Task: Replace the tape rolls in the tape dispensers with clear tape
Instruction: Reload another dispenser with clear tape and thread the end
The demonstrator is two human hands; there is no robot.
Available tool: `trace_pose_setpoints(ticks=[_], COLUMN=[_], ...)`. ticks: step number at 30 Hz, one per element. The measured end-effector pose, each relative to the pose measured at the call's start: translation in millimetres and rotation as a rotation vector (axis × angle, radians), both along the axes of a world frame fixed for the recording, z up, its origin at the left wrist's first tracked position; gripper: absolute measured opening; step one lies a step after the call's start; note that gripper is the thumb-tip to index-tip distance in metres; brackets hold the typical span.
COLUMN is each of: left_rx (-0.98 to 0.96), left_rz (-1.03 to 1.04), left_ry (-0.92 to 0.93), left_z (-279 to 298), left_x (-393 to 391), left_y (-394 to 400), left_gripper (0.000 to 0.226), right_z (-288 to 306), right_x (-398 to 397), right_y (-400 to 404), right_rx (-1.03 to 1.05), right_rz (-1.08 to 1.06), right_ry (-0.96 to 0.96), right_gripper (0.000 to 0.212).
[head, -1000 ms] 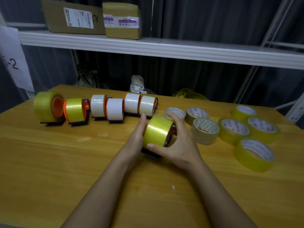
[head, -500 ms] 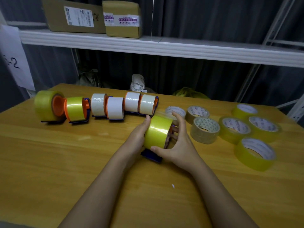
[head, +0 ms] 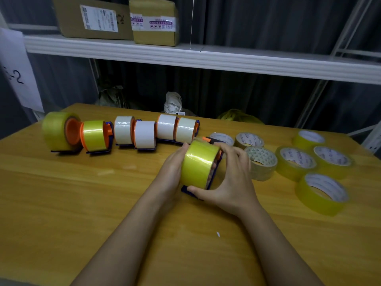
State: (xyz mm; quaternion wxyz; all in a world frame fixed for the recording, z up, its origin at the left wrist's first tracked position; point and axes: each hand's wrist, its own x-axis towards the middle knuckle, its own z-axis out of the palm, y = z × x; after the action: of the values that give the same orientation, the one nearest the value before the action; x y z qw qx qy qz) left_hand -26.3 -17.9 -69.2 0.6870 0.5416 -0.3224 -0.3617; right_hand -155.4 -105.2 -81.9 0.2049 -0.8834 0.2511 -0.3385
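At the counter's (head: 61,203) centre, your two hands bracket one dispenser. Your left hand (head: 172,168) lies flat-fingered against the left face of the yellow tape roll (head: 199,164), pressing rather than clasping. Your right hand (head: 231,178) is the working grip: thumb hooked under the blue dispenser frame (head: 187,189) at the near end, fingers curled over the far side.

The roll stands on edge, its axle running left to right between your palms, so it can only leave sideways off the orange hub (head: 214,162); I judge the left hand is placed to draw it off while the right steadies the frame.

The roll's surface is glossy, smooth film over a hard cylinder; expect it to slip under flat fingers.

Just beyond, six loaded dispensers (head: 144,137) stand in a row, two yellow, four whitish. To your right, loose rolls (head: 261,162) lie flat, card cores showing printed labels; the right hand is nearer these. Which are truly clear, I cannot confirm.
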Motion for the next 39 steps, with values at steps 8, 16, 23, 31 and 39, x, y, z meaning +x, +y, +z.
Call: trace_pose_setpoints(ticks=[8,16,23,31,39], left_rx=[-0.028,-0.14,-0.111,-0.075,-0.114], left_rz=[-0.011,-0.045,-0.062,0.006,0.222], left_ry=[-0.127,-0.165,-0.152,-0.333,-0.674], left_z=[4,0,-2,5,-4], left_x=[-8,-7,2,-1,-3], left_y=[4,4,3,6,2], left_gripper=[0.075,0.036,0.039,0.023,0.04], right_z=[3,2,0,-4,2], right_x=[2,4,2,3,8], right_y=[-1,-3,0,-3,0], right_rx=[0.278,0.658,0.528,0.317,0.232], right_rz=[0.006,0.211,0.165,0.135,0.066], right_ry=[-0.15,-0.225,-0.222,-0.201,-0.526], right_gripper=[0.086,0.074,0.078,0.058,0.008])
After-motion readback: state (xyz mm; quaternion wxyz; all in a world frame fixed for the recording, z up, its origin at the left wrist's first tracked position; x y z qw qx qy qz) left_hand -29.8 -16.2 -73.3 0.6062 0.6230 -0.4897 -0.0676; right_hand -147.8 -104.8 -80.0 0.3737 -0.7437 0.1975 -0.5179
